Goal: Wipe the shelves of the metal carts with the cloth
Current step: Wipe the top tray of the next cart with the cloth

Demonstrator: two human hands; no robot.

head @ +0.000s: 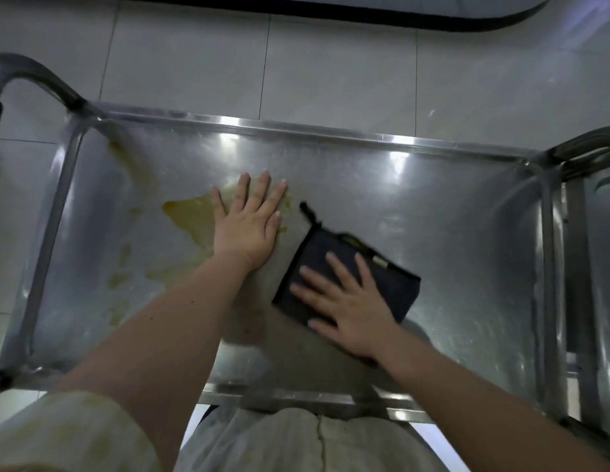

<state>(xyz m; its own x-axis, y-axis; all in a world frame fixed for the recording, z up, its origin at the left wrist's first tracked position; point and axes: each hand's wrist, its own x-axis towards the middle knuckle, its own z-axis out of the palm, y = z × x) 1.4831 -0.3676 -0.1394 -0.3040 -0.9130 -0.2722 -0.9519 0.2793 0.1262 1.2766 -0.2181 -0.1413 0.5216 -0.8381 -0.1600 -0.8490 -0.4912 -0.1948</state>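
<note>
The top shelf [433, 206] of a steel cart fills the view, with a raised rim all round. A yellowish smear [187, 216] spreads over its left half. My left hand [249, 219] lies flat on the shelf, fingers spread, partly over the smear, holding nothing. A folded dark cloth [392, 281] with a small loop at one corner lies on the shelf right of centre. My right hand [344, 301] presses flat on the cloth, fingers apart.
The cart's tubular handle [38, 76] curves up at the left end. A second metal cart [599, 233] stands against the right end. Pale floor tiles [330, 63] lie beyond, with a dark-edged object [467, 18] at the top.
</note>
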